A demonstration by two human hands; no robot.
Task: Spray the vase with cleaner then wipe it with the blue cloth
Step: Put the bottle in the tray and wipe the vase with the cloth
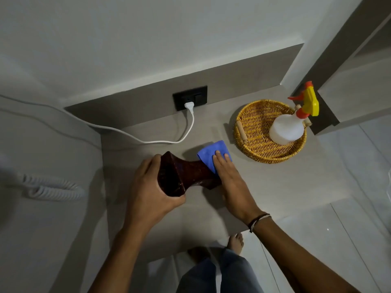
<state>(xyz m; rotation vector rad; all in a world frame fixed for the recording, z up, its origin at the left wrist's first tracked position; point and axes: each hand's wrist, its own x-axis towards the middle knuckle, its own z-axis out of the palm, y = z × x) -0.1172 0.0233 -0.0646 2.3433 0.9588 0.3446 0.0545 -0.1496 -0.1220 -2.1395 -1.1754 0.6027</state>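
A dark red-brown vase (186, 174) lies tilted on its side above the grey tabletop (275, 182), its wide end toward me. My left hand (148, 187) grips that wide end. My right hand (230, 178) presses the blue cloth (211, 154) against the vase's far end, fingers spread flat over the cloth. The cloth wraps over that end and hides it. The spray bottle (289, 127), white with a yellow and orange trigger head, stands in the wicker basket (254, 132) at the right, apart from both hands.
A black wall socket (190, 98) holds a white plug whose cable (148, 140) trails left across the table. A coiled white phone cord (50, 187) lies at the left. The table's front edge is near my feet; glossy floor tiles (338, 229) are on the right.
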